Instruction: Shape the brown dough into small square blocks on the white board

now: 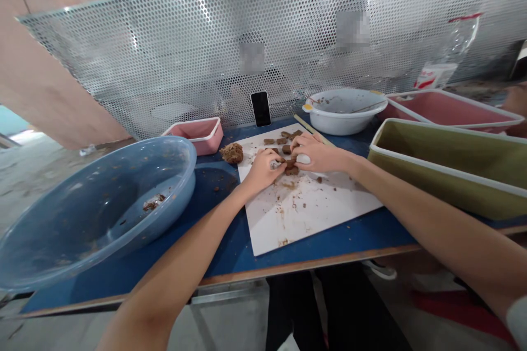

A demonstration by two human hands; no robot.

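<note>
1. Perforated metal panel (197,49): behind blue table (224,255).
2. Blue basin (86,186) left, green box (436,189) right, flanking white board (313,214).
3. White basin (343,122): beyond board, right.
4. Left hand (263,168), right hand (309,152): both pinching brown piece (290,164) on board, fingers partly hiding it.
5. Phone (261,108): upright, by panel.
6. Brown lump (231,153): board's left edge.

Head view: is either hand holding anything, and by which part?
Left hand is at the left end of a brown piece on the white board, right hand at its right; whether either grips it cannot be told.
</note>
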